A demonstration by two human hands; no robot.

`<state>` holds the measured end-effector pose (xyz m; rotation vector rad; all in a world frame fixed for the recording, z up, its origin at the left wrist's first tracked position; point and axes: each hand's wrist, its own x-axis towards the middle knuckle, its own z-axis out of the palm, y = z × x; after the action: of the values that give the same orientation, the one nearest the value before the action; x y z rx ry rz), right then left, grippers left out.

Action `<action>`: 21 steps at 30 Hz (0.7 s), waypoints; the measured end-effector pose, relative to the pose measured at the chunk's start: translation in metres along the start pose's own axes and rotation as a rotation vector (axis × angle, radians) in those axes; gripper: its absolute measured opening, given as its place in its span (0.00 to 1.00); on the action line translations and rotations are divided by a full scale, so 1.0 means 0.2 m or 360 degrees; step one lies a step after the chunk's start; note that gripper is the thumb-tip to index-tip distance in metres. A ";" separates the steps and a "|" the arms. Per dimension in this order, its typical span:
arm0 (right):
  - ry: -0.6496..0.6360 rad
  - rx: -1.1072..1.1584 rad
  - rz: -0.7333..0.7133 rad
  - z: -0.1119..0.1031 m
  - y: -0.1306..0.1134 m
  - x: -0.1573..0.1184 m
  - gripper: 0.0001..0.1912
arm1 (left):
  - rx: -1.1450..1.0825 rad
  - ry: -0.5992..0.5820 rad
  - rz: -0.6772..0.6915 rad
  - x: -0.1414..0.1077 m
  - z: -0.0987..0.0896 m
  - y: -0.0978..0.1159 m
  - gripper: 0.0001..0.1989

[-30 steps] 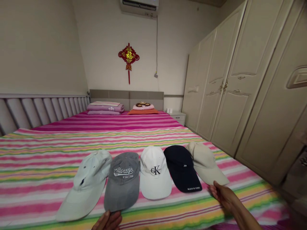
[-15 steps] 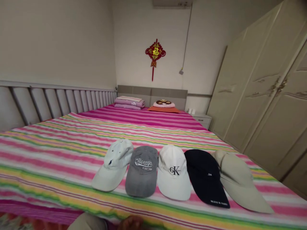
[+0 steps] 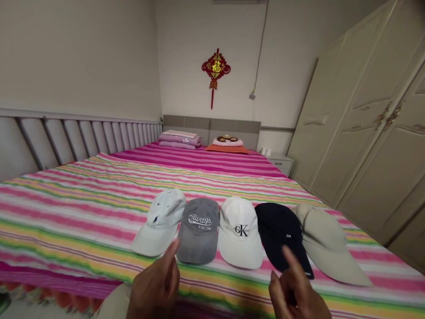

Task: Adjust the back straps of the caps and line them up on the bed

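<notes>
Five caps would be one too many to count, so several caps lie side by side with brims toward me. From the left come a pale cap with a small dark emblem (image 3: pixel 162 221), a grey cap lettered "Always" (image 3: pixel 199 235), a white cap with black letters (image 3: pixel 239 237), a black cap (image 3: pixel 279 226) and a beige cap (image 3: pixel 332 243). My left hand (image 3: pixel 156 283) is raised before the pale and grey caps, holding nothing, a finger stretched out. Before the black cap, my right hand (image 3: pixel 297 285) is empty, forefinger and thumb apart, other fingers curled.
The caps rest on a bed with a striped sheet (image 3: pixel 99 199). Folded purple bedding (image 3: pixel 181 139) and a pink pillow (image 3: pixel 228 141) lie by the headboard (image 3: pixel 235 128). A railing (image 3: pixel 83 137) runs along the left; a wardrobe (image 3: pixel 358 133) stands at the right.
Both my hands have come up from the bottom edge toward the caps; earlier only part of one hand showed there. The caps have kept their order, and the view has shifted slightly.
</notes>
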<state>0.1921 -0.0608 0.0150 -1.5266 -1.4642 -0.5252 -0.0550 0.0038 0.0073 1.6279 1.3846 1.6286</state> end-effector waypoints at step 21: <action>-0.0337 0.0230 -0.0539 0.23 0.00 -0.18 0.11 | 0.0224 -0.0436 0.0121 0.00 -0.01 -0.10 0.09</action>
<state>0.1713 -0.0425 -0.0352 -1.2566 -1.8998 -0.4524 -0.0630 0.0121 -0.0097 1.9235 1.3334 1.3116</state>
